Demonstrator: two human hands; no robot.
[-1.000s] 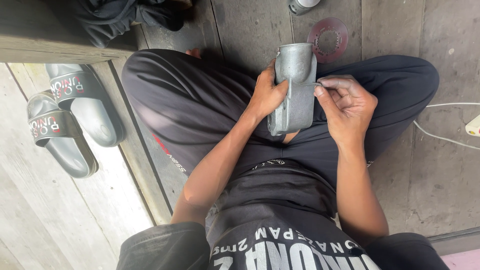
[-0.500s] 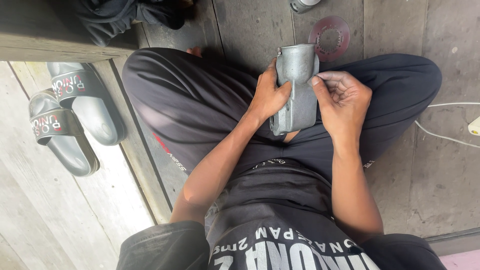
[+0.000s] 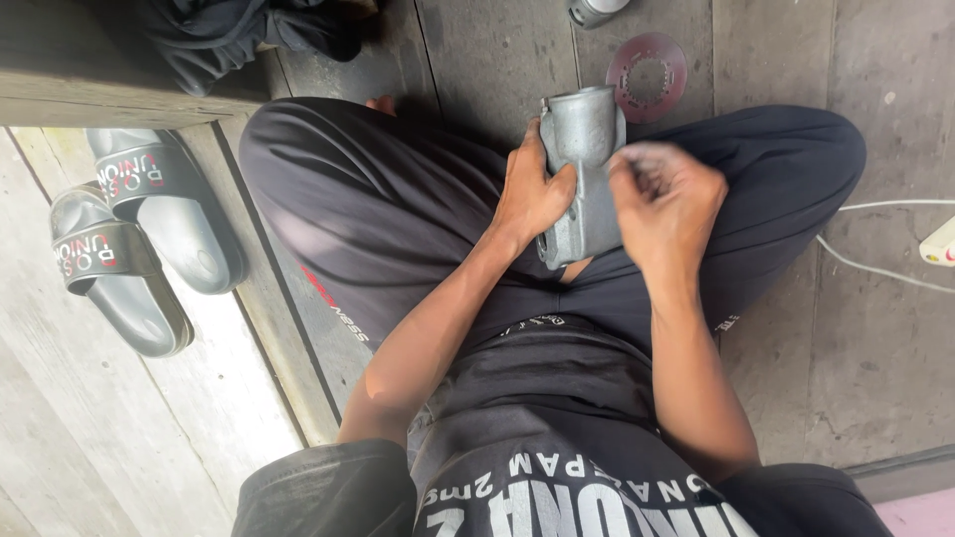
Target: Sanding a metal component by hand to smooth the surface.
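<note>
Gripping grey metal casting (image 3: 582,179) w/ left hand (image 3: 532,194); right hand (image 3: 668,199) fingers pinched on its side.

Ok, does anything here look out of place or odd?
Mostly no. The left hand holds the grey metal tubular casting over the lap while the blurred right hand touches it. A reddish perforated metal disc lies loose on the wooden floor beyond the knees.

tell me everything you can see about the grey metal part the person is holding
The grey metal part is a dull cast tube, like a housing, with an open round mouth at its far end and a wider flared base toward the lap. It stands roughly upright over the crossed legs. The left hand grips its side; the blurred right hand touches its other side.
</note>
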